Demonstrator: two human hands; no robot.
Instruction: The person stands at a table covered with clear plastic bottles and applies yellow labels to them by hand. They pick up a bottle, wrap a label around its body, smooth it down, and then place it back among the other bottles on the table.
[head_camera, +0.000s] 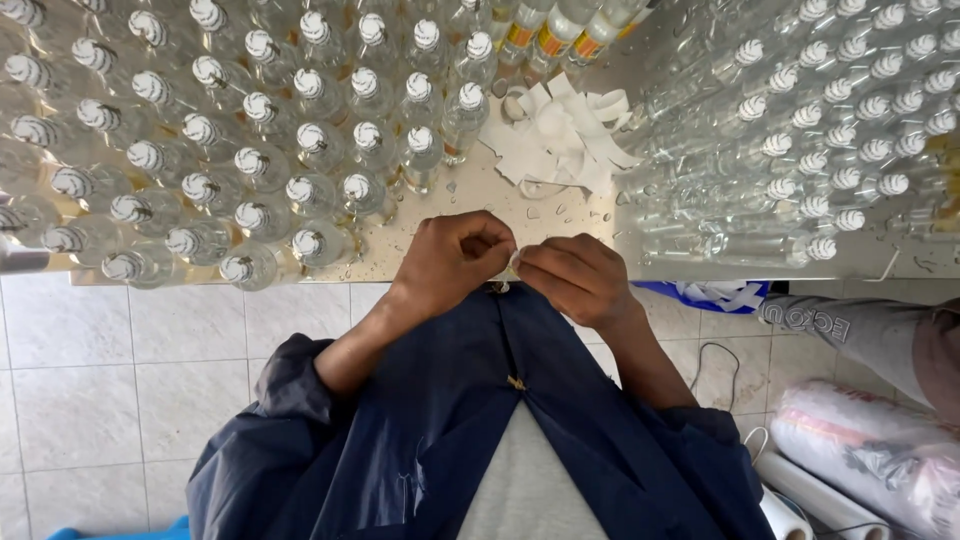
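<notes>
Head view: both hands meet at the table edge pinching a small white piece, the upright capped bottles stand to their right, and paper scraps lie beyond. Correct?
Not quite. In the head view the upright capped bottles stand to the left of the left hand and right hand; those on the right lie flat. The small white piece and paper scraps are as described.

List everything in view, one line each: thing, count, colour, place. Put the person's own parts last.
upright bottles: dozens, clear with striped white caps, table left
lying bottles: many, clear, stacked on the right
labelled bottles: three, orange labels, top centre
paper strips: a pile, white, table centre
table: one, beige, wet
plastic-wrapped roll: one, whitish, floor lower right
floor: white tiles
jacket: one, dark blue
left hand: pinching a small pale piece
right hand: pinching the same piece
</notes>
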